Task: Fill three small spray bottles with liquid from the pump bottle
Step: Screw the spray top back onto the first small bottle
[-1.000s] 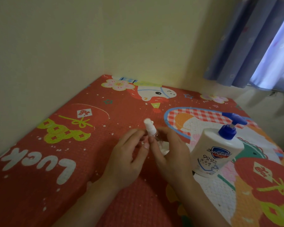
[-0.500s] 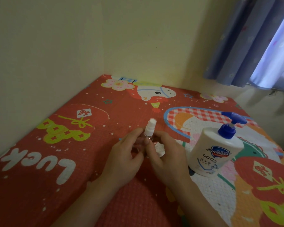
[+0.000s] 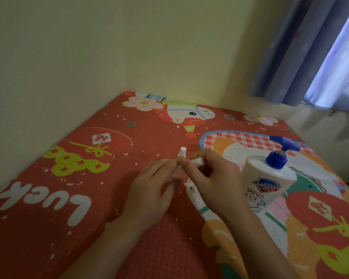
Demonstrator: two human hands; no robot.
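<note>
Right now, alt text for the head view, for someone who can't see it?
Two hands meet over a red cartoon-print mat: the left hand and right hand hold a small spray bottle between their fingertips, its white nozzle pointing up. A white pump bottle with a blue pump stands to the right, near a blue curtain.

Two plain cream walls (image 3: 169,43) meet in a corner. A red cartoon-printed mat (image 3: 38,218) abuts both. Blue curtains (image 3: 302,49) hang upper right, admitting daylight.
</note>
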